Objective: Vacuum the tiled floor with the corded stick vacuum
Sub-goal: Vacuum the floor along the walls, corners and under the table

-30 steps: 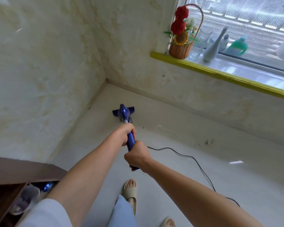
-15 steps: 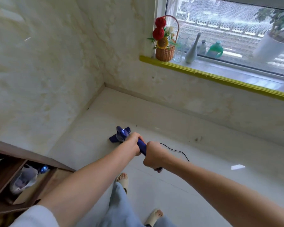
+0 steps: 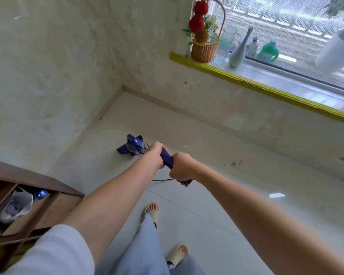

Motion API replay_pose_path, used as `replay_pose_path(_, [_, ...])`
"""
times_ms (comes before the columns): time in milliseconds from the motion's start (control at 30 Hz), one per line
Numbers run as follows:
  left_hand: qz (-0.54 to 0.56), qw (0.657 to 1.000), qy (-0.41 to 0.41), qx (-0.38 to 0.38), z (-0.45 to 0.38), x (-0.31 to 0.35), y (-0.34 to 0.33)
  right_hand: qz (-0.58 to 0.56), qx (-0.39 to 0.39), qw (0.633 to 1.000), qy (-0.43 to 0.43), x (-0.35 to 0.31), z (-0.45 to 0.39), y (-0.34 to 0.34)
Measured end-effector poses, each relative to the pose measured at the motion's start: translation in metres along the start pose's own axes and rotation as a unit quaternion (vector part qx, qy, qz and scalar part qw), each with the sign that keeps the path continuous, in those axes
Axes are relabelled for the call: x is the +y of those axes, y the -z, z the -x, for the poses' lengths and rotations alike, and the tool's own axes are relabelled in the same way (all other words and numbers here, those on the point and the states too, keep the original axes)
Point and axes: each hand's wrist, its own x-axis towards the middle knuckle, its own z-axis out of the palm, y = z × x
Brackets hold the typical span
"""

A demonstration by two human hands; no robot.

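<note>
grip: you clamped both hands, left hand point(image 3: 155, 154) ahead of right hand point(image 3: 182, 169), fingers wrapped round the stick vacuum point(image 3: 134, 148) handle for steering leverage.
head: it lay flat on the tiled floor point(image 3: 216, 195) near the corner.

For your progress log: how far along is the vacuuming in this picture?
Done: cannot tell; swept and unswept tiles look alike. In hand: left hand and right hand grip the vacuum, its head on the floor short of the corner. Left: apparently the corner and the strip below the window sill.
</note>
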Motion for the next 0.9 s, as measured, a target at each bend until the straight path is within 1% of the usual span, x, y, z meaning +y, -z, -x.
replay_pose_path(300, [-0.055, 0.998, -0.001, 0.021, -0.097, 0.062, 0.035, -0.048, -0.021, 0.999, -0.003, -0.055, -0.098, -0.015])
replay_pose_path(500, [-0.061, 0.997, -0.022, 0.032, -0.129, 0.104, 0.049, -0.053, -0.017, 0.998, -0.001, -0.086, -0.148, -0.015])
replay_pose_path(633, [-0.067, 0.997, -0.020, 0.030, -0.146, 0.113, 0.046, -0.046, -0.009, 0.999, -0.003, -0.089, -0.161, -0.007])
replay_pose_path(767, [-0.091, 0.995, -0.015, 0.041, -0.136, 0.110, 0.036, -0.042, -0.013, 0.999, -0.019, -0.081, -0.156, -0.004])
replay_pose_path(900, [-0.098, 0.994, -0.013, 0.046, -0.124, 0.103, 0.034, -0.053, -0.026, 0.998, -0.013, -0.076, -0.141, -0.002])
